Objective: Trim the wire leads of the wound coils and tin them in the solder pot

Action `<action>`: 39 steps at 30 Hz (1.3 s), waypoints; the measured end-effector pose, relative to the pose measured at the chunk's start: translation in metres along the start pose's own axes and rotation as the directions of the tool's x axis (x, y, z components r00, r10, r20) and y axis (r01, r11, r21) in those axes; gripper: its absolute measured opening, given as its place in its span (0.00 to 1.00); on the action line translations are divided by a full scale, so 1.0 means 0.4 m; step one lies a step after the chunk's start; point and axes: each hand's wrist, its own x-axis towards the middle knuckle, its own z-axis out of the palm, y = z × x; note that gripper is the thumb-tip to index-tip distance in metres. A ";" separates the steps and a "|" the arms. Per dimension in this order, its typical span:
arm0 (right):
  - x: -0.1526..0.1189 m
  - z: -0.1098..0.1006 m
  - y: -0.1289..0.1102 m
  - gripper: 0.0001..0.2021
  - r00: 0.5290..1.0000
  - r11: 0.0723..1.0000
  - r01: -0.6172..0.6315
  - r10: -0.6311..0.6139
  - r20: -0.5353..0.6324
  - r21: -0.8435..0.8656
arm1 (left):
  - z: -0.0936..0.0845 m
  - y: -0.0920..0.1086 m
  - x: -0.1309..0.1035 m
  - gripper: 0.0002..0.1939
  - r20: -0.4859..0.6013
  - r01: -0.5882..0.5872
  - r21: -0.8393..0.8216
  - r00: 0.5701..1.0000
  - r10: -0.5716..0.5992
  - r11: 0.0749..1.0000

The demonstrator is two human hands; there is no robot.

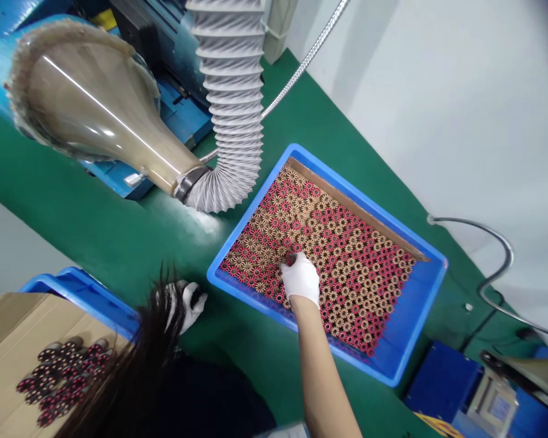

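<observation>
My right hand [300,278], in a white glove, reaches into a blue tray [406,340] packed with several upright red-and-copper wound rotor parts [347,261]. Its fingertips pinch one part near the tray's left middle. My left hand [189,302], also gloved in white, hangs over the green table [119,237] beside the tray's near left corner, partly hidden by my dark hair. Whether it holds anything cannot be made out.
A clear extraction hood [91,97] on a grey ribbed hose [231,103] hangs over the table's left. A second blue tray [86,292] lined with cardboard holds several rotors [59,377] at lower left. Blue machinery [456,389] and cables [497,274] lie at right.
</observation>
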 end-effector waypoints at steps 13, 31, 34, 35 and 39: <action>-0.008 0.014 0.007 0.16 0.997 0.996 0.003 0.004 -0.071 0.091 | 0.009 -0.006 -0.005 0.14 0.029 0.016 -0.030 0.999 -0.015 0.999; -0.035 0.004 0.043 0.16 0.998 0.970 0.041 -0.027 -0.063 0.240 | 0.029 -0.019 -0.019 0.14 0.044 0.013 -0.033 0.999 -0.012 0.999; -0.035 -0.010 0.042 0.20 0.997 0.973 0.042 -0.027 -0.068 0.228 | 0.037 -0.022 -0.020 0.14 0.036 0.033 -0.061 0.999 -0.031 0.998; -0.035 -0.010 0.038 0.21 0.998 0.975 0.043 -0.031 -0.059 0.218 | 0.041 -0.023 -0.021 0.14 0.034 0.041 -0.071 0.999 -0.039 0.997; -0.033 -0.001 0.026 0.23 0.999 0.984 0.042 -0.039 -0.020 0.175 | 0.049 -0.027 -0.023 0.14 0.042 0.068 -0.112 0.997 -0.063 0.991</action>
